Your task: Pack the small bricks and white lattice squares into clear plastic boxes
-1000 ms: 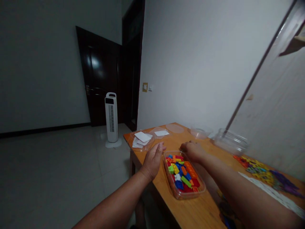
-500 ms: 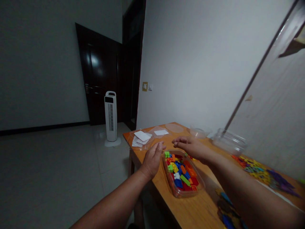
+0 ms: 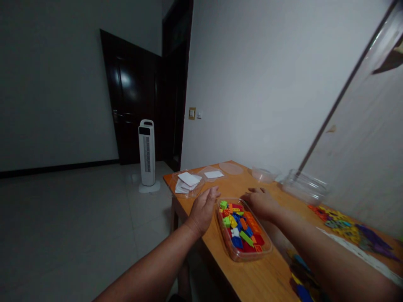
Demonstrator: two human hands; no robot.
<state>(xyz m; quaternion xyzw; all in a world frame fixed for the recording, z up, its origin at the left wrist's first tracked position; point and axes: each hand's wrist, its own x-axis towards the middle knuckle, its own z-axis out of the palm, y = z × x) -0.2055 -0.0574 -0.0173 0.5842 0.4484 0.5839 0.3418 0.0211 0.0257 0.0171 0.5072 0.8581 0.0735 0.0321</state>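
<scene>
Far left: dark door (image 3: 132,96), shut, with a white tower fan (image 3: 147,153) on the floor in front of it, clear of the bench (image 3: 252,277).

Bench near-left corner: clear tray (image 3: 185,193) with a loose stack of white cards (image 3: 189,180). Just behind it sits a flat lid (image 3: 205,171) with one more card (image 3: 214,174) on it.

Left hand (image 3: 204,209): open, fingers together and straight, palm pressed to the left wall of the tub (image 3: 234,254). Nothing gripped.

The tub is a clear rectangular one, flat on the bench near the front edge, between the two hands. It is full of mixed bricks (image 3: 241,228) in red, blue, yellow, green and orange, with one white.

Right hand (image 3: 262,203): open, palm down, fingers loosely spread, lying over the tub's far right corner and touching the rim. It holds no brick that I can see.

Behind the hands: round clear disc (image 3: 231,168) flat on the bench, then a small clear bowl (image 3: 264,173), then a bigger clear container (image 3: 304,186) by the wall, blurred.

Right side: a row of flat coloured pieces (image 3: 346,224) along the wall, well apart from the tub. More dark pieces (image 3: 302,277) sit under the right forearm, too blurred to identify.
</scene>
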